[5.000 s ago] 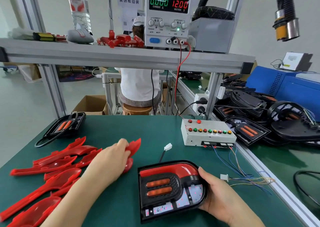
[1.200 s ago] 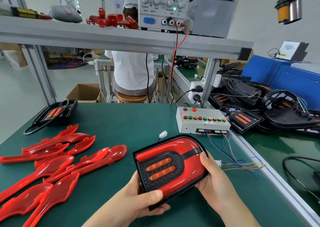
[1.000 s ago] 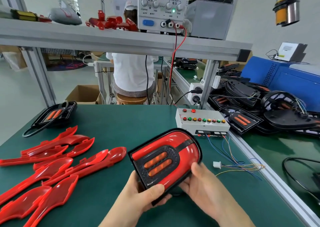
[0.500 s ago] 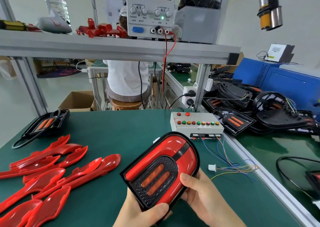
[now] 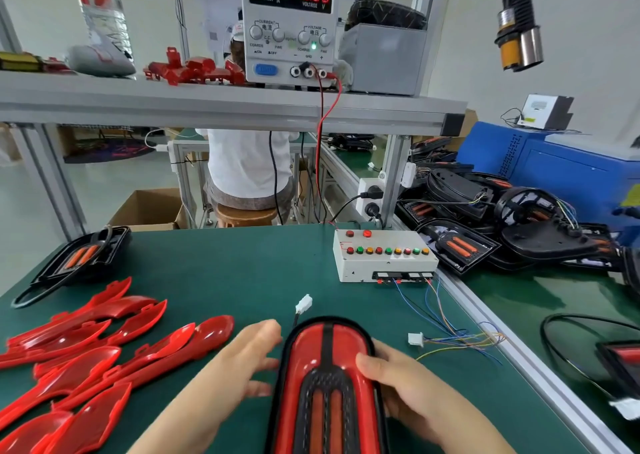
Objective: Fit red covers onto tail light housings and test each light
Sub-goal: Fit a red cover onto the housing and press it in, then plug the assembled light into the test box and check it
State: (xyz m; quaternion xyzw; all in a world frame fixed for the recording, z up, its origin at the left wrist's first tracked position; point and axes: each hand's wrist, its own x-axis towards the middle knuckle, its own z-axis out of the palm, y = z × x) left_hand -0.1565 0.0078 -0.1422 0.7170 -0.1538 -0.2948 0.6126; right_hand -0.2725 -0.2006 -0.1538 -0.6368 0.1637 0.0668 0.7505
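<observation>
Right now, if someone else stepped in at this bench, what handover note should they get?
Right hand grips the tail light housing at its right edge, thumb on the red cover. Left hand is open beside its left edge; blurred, contact unclear.
Housing's white plug is unconnected, apart from the tester lead's plug. Tester box sits behind; supply reads 12.00 V, 0.000 A.
Done: covers fitted on this housing.
Left: join plugs, test the light, then likely the bare housing far left, using the loose covers.

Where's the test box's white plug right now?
Head view: the white plug lies loose on the green mat, right of the tail light, just beyond the right hand, wired to the test box.
</observation>
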